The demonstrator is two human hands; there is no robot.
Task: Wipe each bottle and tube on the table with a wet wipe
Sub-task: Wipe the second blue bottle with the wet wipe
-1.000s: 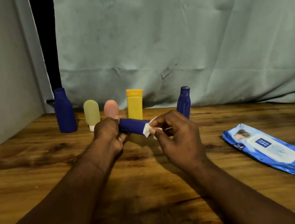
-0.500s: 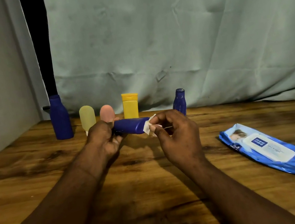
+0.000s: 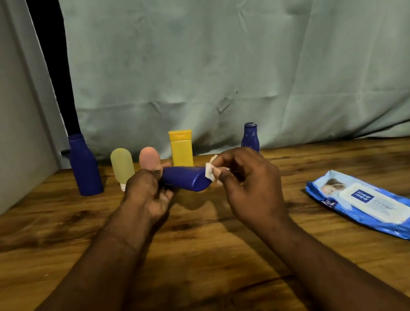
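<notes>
Your left hand (image 3: 147, 192) grips one end of the bottle (image 3: 186, 181), which is probably light, stiff and slick. Your right hand (image 3: 249, 183) pinches the wipe (image 3: 210, 172) against the other end.

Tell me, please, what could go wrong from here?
1. The left hand grips the bottle by one end only; wet, it could slip.
2. The right hand pinches a small wad of wipe at the bottle's base, so parts may go unwiped.
3. The hands seem to work just in front of the pink tube and small bottle, which could be knocked over.
</notes>
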